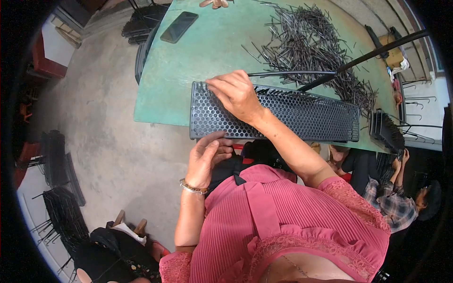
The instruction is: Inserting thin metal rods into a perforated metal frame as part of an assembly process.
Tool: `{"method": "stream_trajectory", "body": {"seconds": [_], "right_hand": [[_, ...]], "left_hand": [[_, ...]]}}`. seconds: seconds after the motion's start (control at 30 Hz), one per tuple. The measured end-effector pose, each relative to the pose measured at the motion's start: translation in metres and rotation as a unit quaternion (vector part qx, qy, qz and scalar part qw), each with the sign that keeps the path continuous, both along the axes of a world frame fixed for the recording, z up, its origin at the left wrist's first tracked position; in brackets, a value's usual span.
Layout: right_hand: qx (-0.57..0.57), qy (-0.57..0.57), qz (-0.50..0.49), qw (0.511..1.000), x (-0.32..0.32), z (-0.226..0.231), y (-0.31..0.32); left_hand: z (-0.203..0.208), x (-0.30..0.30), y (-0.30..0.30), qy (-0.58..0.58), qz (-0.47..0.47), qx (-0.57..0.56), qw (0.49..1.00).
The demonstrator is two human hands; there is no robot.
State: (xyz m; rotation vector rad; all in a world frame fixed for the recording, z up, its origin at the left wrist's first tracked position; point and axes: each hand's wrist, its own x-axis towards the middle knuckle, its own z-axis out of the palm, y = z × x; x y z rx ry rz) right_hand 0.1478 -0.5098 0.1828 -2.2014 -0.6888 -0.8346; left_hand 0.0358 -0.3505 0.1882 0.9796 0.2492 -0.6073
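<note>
A long black perforated metal rack (302, 115) lies across the near edge of the green table, its round holes facing me. My right hand (238, 96) reaches over its left part. The thumb and fingers are pinched together at the far left edge, and whatever sits between them is too small to make out. Below the rack's near left edge is my left hand (207, 155), with fingers stretched toward the edge and the thumb apart. A row of short black pins (271, 89) shows along the rack's far side. Behind it, a thin black bar (292, 73) runs rightward from my right hand.
Many thin black metal rods (306, 42) are heaped on the green table (188, 66). A dark phone (179, 27) lies at the far left. At the right, a co-worker (394, 200) has both hands by another black rack (388, 131). More black racks (63, 221) stand at the left.
</note>
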Motion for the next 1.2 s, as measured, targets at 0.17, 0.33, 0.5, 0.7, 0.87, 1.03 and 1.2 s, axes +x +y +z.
{"method": "stream_trajectory", "body": {"seconds": [0.17,0.33,0.5,0.7,0.87,1.03,1.2], "right_hand": [[-0.005,-0.019,-0.011,1.000,0.000,0.008,-0.004],[0.027,0.056,0.008,0.998,-0.031,0.018,-0.038],[0.170,0.221,-0.006,0.960,-0.107,0.027,-0.087],[0.345,0.266,-0.105,0.894,-0.159,0.082,-0.198],[0.183,0.346,-0.337,0.856,-0.073,0.106,-0.317],[-0.074,0.501,-0.166,0.846,0.048,0.019,-0.369],[-0.192,0.488,-0.328,0.786,0.109,-0.041,-0.348]], "left_hand": [[0.009,0.008,0.007,-0.020,0.050,0.025,0.998],[0.027,0.056,0.033,-0.123,0.176,0.172,0.961],[0.038,0.168,0.010,-0.349,-0.061,0.329,0.875],[-0.030,0.321,-0.088,-0.340,-0.374,0.519,0.689],[-0.070,0.348,-0.229,-0.395,-0.416,0.587,0.571],[-0.067,0.337,-0.320,-0.465,-0.444,0.619,0.450],[-0.083,0.329,-0.348,-0.416,-0.414,0.584,0.561]]}}
